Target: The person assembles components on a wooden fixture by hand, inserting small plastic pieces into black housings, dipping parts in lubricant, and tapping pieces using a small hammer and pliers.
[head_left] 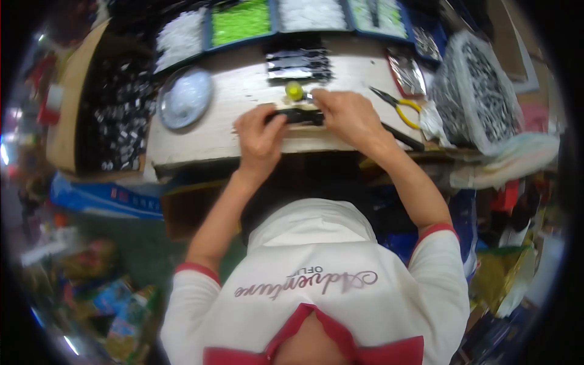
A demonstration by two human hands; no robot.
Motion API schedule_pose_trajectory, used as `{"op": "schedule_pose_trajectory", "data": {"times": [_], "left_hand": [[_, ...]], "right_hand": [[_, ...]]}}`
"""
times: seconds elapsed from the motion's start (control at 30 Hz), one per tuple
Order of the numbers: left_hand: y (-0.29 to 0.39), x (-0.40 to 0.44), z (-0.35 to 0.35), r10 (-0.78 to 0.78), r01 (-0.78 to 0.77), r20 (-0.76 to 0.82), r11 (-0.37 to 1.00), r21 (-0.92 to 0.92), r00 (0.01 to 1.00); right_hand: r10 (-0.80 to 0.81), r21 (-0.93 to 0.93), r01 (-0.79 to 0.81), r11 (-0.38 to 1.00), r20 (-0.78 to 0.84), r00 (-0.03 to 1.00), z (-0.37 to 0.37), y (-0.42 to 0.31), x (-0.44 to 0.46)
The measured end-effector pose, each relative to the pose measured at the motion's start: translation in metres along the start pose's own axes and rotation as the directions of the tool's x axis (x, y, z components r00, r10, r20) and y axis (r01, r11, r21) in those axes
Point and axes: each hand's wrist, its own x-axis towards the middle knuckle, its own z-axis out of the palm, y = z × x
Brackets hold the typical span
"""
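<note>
Near the table's front edge lies a dark, elongated part, with my hands at its two ends. My left hand is closed on its left end, thumb and fingers pinched. At its right end is my right hand, its fingers bent together near a small metallic piece, too blurred to make out what they hold. A round yellow object stands just behind the dark part. Farther back, several dark, shiny parts lie in a stack of rows. A dark bar extends from under my right wrist.
Pliers with yellow handles lie at the right, beside a bag of metal pieces. A round dish and a cardboard box of dark parts stand left. Trays of white and green pieces line the back.
</note>
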Motion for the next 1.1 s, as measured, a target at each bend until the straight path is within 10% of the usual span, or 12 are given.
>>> {"op": "schedule_pose_trajectory", "data": {"times": [0.3, 0.53, 0.6, 0.73, 0.8, 0.9, 1.1], "left_hand": [[-0.004, 0.02, 0.006, 0.116, -0.117, 0.224, 0.993, -0.009, 0.968], [-0.006, 0.024, 0.0, 0.191, -0.201, 0.351, 0.98, -0.01, 0.917], [-0.008, 0.025, -0.003, 0.045, -0.009, 0.357, 0.995, -0.102, 0.933], [-0.005, 0.033, -0.015, -0.13, 0.173, 0.215, 0.965, -0.197, 0.968], [-0.003, 0.035, -0.015, -0.486, 0.547, 0.309, 0.484, -0.683, 0.817], [0.0, 0.045, -0.021, -0.398, 0.588, 0.502, 0.127, -0.799, 0.768], [0.022, 0.048, -0.019, -0.211, 0.64, 0.641, -0.082, -0.764, 0.738]], "right_hand": [[0.197, -0.314, -0.343, 0.885, -0.413, 0.889, 0.005, 0.107, -0.009], [-0.163, -0.404, -0.179, 0.897, -0.68, 0.715, 0.017, 0.126, -0.002], [-0.233, -0.246, 0.056, 0.968, -0.784, 0.575, 0.002, 0.116, -0.022], [-0.142, -0.038, 0.165, 0.986, -0.714, 0.686, -0.001, 0.12, -0.082], [-0.092, 0.061, 0.191, 0.98, -0.708, 0.7, 0.005, 0.124, -0.108], [-0.07, 0.082, 0.171, 0.982, -0.68, 0.73, 0.021, 0.134, -0.125], [-0.027, 0.149, 0.2, 0.968, -0.733, 0.679, 0.042, 0.151, -0.123]]}}
